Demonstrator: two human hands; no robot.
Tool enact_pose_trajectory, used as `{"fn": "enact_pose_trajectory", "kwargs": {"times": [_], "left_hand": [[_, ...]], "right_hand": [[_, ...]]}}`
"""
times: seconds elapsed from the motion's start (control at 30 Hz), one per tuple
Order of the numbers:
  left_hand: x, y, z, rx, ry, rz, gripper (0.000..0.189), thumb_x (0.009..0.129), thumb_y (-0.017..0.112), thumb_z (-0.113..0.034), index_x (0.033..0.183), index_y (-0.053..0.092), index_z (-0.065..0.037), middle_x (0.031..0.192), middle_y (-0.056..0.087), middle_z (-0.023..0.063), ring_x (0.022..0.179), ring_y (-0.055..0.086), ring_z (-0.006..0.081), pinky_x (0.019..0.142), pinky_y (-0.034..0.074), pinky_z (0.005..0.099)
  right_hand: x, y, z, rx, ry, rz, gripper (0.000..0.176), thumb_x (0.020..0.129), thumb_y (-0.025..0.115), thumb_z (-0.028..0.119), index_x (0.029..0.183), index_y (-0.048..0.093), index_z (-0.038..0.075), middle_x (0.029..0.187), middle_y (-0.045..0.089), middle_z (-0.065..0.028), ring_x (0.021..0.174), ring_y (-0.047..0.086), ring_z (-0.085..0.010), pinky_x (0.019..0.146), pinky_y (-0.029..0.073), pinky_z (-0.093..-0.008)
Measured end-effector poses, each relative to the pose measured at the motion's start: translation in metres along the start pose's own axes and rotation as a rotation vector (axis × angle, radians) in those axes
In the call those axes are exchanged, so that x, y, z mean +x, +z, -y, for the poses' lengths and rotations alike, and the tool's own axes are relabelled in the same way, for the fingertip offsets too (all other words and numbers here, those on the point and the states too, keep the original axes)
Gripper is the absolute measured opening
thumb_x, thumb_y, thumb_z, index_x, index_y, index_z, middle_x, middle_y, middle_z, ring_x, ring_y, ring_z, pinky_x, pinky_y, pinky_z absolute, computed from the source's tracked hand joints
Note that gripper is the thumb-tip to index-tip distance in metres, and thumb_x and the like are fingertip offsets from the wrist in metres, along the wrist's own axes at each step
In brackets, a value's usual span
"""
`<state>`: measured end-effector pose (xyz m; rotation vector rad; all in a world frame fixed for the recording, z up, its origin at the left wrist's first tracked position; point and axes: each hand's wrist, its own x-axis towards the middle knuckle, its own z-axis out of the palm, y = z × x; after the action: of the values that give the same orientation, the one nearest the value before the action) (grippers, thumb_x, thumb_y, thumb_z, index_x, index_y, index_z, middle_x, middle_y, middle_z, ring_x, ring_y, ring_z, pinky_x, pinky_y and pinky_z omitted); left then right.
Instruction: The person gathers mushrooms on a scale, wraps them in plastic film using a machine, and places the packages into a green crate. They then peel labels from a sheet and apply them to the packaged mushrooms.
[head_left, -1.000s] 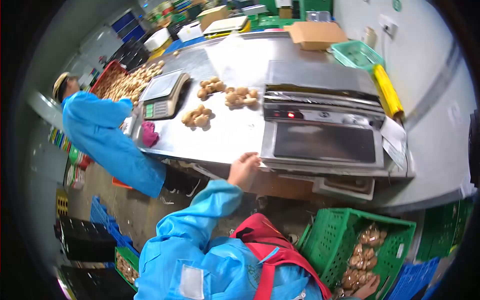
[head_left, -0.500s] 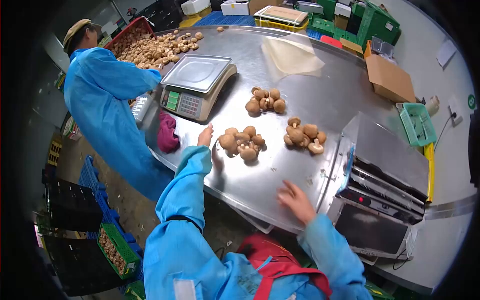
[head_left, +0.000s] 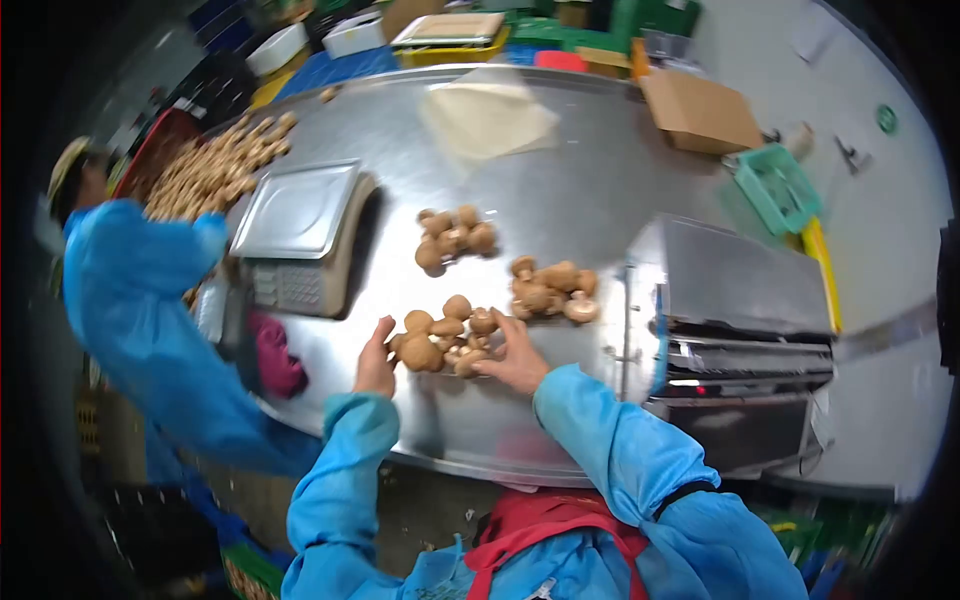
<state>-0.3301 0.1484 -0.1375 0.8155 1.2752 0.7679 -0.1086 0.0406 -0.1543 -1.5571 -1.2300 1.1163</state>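
A heap of brown mushrooms [head_left: 423, 352] lies between my two hands near the front edge of the steel table. My left hand [head_left: 376, 362] presses on the heap's left side, thumb raised and the other fingers partly hidden. From the right, my right hand [head_left: 519, 358] curves round the outer mushrooms, thumb low and fingers higher up. Behind this heap sits a second group of mushrooms [head_left: 453, 240]. A third group of mushrooms [head_left: 553, 288] is just beyond my right hand, some with pale stems upward.
Left of the heaps stands a weighing scale [head_left: 300, 215], with a purple cloth [head_left: 275, 355] below it. A co-worker in a blue gown [head_left: 150, 300] is beside a large mushroom pile [head_left: 215, 165]. A metal machine [head_left: 740, 300] borders the right side; a translucent sheet [head_left: 490, 118] lies at the back.
Both hands have come to the near heap, the right one moving in from the bare table to its right. The view has turned, so the table's contents appear further left.
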Motion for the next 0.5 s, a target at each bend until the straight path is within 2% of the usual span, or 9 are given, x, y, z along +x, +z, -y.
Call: {"fn": "enact_pose_trajectory", "kwargs": {"times": [0.03, 0.07, 0.13, 0.2, 0.23, 0.27, 0.33, 0.4, 0.5], "left_hand": [[-0.016, 0.015, -0.017, -0.006, 0.031, 0.069, 0.052, 0.094, 0.038, -0.042, 0.131, 0.042, -0.006, 0.134, 0.043, 0.003, 0.104, 0.046, 0.0167, 0.083, 0.035, 0.0316], [-0.022, 0.025, -0.029, -0.071, 0.034, 0.154, 0.057, 0.091, 0.047, -0.043, 0.132, 0.041, -0.005, 0.134, 0.041, 0.0033, 0.11, 0.043, 0.0155, 0.091, 0.032, 0.0317], [-0.049, 0.067, -0.058, -0.098, 0.092, 0.299, 0.052, 0.095, 0.04, -0.04, 0.134, 0.038, -0.007, 0.135, 0.039, 0.0033, 0.118, 0.038, 0.0163, 0.097, 0.028, 0.0334], [-0.073, 0.116, -0.082, -0.076, 0.137, 0.447, 0.05, 0.095, 0.038, -0.038, 0.135, 0.037, -0.008, 0.135, 0.038, 0.0027, 0.118, 0.037, 0.0167, 0.097, 0.028, 0.034], [-0.082, 0.142, -0.086, -0.112, 0.149, 0.507, 0.048, 0.094, 0.042, -0.038, 0.132, 0.04, -0.009, 0.13, 0.042, 0.002, 0.112, 0.041, 0.0163, 0.095, 0.03, 0.0336], [-0.099, 0.176, -0.097, -0.037, 0.156, 0.571, 0.053, 0.094, 0.041, -0.043, 0.134, 0.037, -0.008, 0.135, 0.038, 0.0019, 0.119, 0.038, 0.0172, 0.098, 0.029, 0.0365], [-0.102, 0.23, -0.088, -0.034, 0.073, 0.566, 0.052, 0.093, 0.044, -0.041, 0.132, 0.038, -0.009, 0.134, 0.04, 0.0012, 0.118, 0.039, 0.0162, 0.096, 0.03, 0.0359], [-0.1, 0.286, -0.067, -0.11, -0.076, 0.682, 0.054, 0.091, 0.047, -0.042, 0.132, 0.038, -0.009, 0.135, 0.039, 0.0019, 0.118, 0.039, 0.0156, 0.094, 0.031, 0.0352], [-0.119, 0.36, -0.041, 0.033, 0.016, 0.672, 0.059, 0.089, 0.05, -0.043, 0.133, 0.036, -0.007, 0.136, 0.038, 0.0042, 0.118, 0.039, 0.0171, 0.093, 0.031, 0.0355]], "right_hand": [[-0.011, -0.018, 0.018, 0.039, 0.009, -0.022, 0.093, 0.066, 0.076, 0.022, 0.14, 0.022, 0.006, 0.13, 0.028, -0.0198, 0.115, 0.04, -0.0306, 0.091, 0.044, -0.0371], [-0.022, -0.039, 0.038, 0.08, 0.014, -0.039, 0.092, 0.068, 0.076, 0.022, 0.14, 0.021, 0.006, 0.131, 0.028, -0.0195, 0.114, 0.041, -0.03, 0.091, 0.044, -0.0368], [-0.042, -0.085, 0.056, 0.008, -0.118, -0.123, 0.094, 0.07, 0.075, 0.022, 0.141, 0.017, 0.005, 0.132, 0.028, -0.0206, 0.111, 0.043, -0.028, 0.088, 0.044, -0.0351], [-0.065, -0.138, 0.074, 0.066, -0.1, -0.148, 0.093, 0.07, 0.075, 0.021, 0.141, 0.017, 0.004, 0.132, 0.028, -0.0212, 0.111, 0.042, -0.0257, 0.085, 0.045, -0.0336], [-0.079, -0.165, 0.086, 0.072, -0.08, -0.194, 0.092, 0.071, 0.075, 0.019, 0.141, 0.018, 0.002, 0.131, 0.033, -0.0207, 0.097, 0.05, -0.02, 0.076, 0.047, -0.03], [-0.093, -0.195, 0.097, 0.105, -0.04, -0.204, 0.092, 0.07, 0.075, 0.018, 0.14, 0.018, 0.001, 0.131, 0.035, -0.0203, 0.089, 0.052, -0.0174, 0.072, 0.047, -0.0285], [-0.119, -0.25, 0.092, 0.149, -0.039, -0.266, 0.094, 0.07, 0.077, 0.018, 0.141, 0.017, 0.001, 0.129, 0.042, -0.0192, 0.07, 0.055, -0.0114, 0.065, 0.047, -0.0257], [-0.139, -0.305, 0.076, 0.125, -0.026, -0.29, 0.094, 0.071, 0.076, 0.019, 0.141, 0.016, 0.002, 0.135, 0.036, -0.0225, 0.075, 0.057, -0.0117, 0.069, 0.047, -0.0254], [-0.166, -0.379, 0.05, 0.181, -0.004, -0.29, 0.094, 0.07, 0.077, 0.019, 0.141, 0.017, 0.003, 0.138, 0.033, -0.0234, 0.076, 0.058, -0.0127, 0.07, 0.047, -0.0252]]}}
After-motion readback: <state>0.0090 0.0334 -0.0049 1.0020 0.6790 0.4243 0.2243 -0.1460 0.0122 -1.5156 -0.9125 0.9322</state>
